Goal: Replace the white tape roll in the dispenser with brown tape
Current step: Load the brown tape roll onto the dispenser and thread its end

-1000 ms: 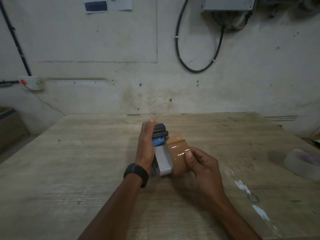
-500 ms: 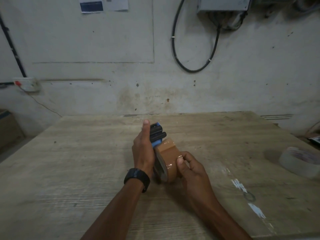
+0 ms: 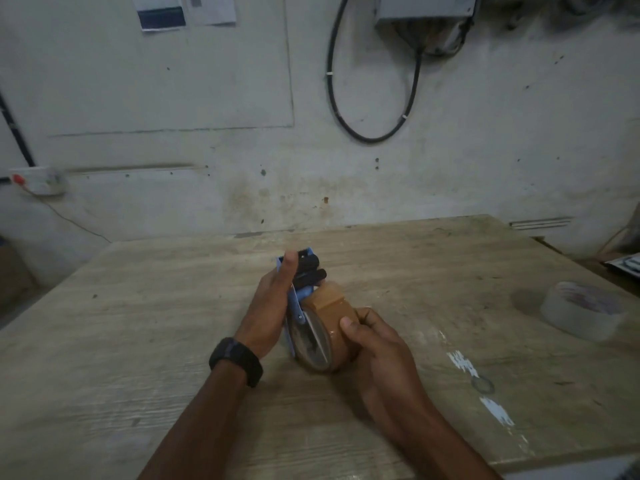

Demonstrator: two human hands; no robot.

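Observation:
A blue tape dispenser (image 3: 300, 299) with black rollers stands on edge at the middle of the wooden table (image 3: 138, 323). My left hand (image 3: 270, 306) grips its left side, thumb stretched up along the frame. A brown tape roll (image 3: 332, 327) sits against the dispenser's right side. My right hand (image 3: 377, 344) curls round that roll from the right, thumb on its top. The white tape roll (image 3: 585, 311) lies flat near the table's right edge, away from both hands.
A wall stands right behind the table, with a black cable loop (image 3: 370, 98) and a socket (image 3: 38, 180). White paint marks (image 3: 485, 393) streak the table at the right. A dark object (image 3: 623, 266) lies past the right edge.
The dispenser and brown roll have turned so that the roll's side now faces me. My right hand has shifted its grip on the roll. The camera has moved slightly.

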